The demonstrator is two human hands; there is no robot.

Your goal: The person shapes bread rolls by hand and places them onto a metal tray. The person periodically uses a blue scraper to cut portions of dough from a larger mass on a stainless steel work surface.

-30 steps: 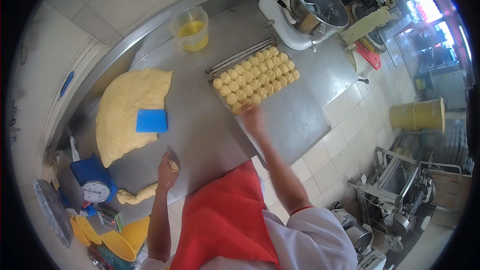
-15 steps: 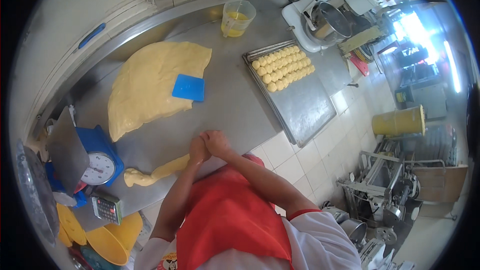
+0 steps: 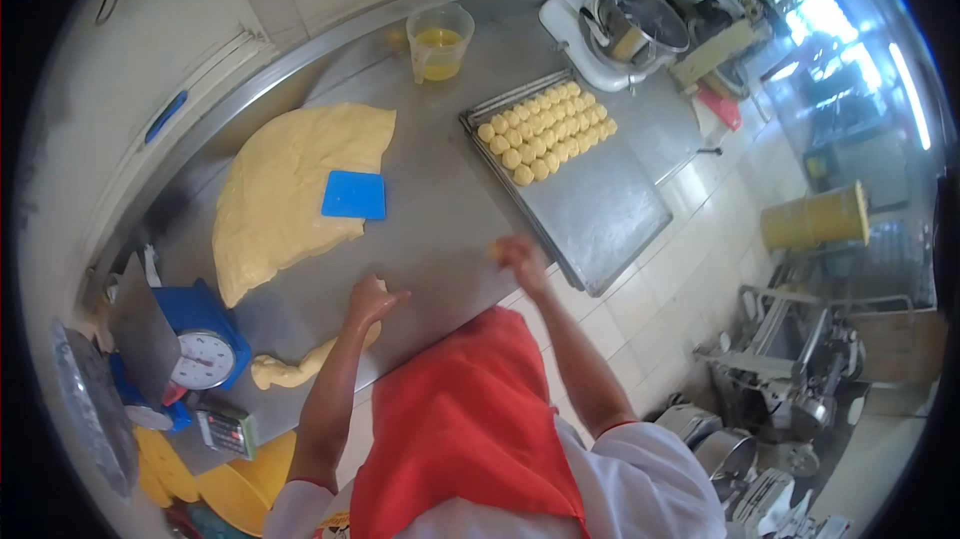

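Dough balls (image 3: 540, 146), rounded, on metal tray (image 3: 600, 214)

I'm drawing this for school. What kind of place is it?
Probably a bakery kitchen: a big slab of dough lies on a metal counter, dough balls sit in rows on a tray, and there's a mixer.

mixer (image 3: 572, 24) w/ bowl (image 3: 628, 43), yel. drum (image 3: 815, 217)
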